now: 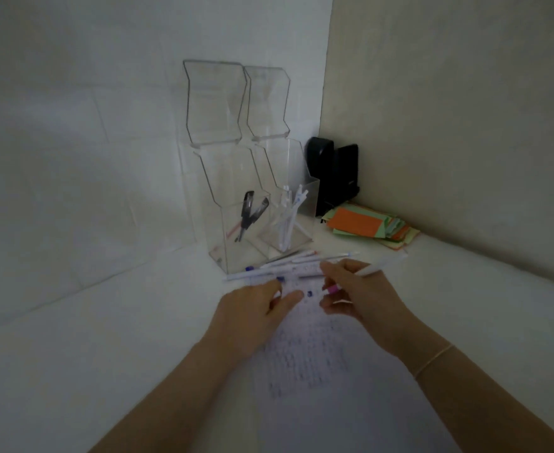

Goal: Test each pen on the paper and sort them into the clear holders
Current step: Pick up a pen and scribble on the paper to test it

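Right hand (354, 289): fingers pinch a white pen (375, 269).
Left hand (256, 305): fingers relaxed, pressing the paper (308, 354).
Risk: wrist may scatter loose pens (279, 268).

A single head-worn wide-angle camera is looking forward and down from close above the white worktop (73, 338), facing a wall corner, with both forearms reaching in from below.

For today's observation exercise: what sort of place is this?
Probably a desk corner in an office or study: two clear plastic holders with pens, a stack of orange and green paper slips, and a scribbled white paper sheet.
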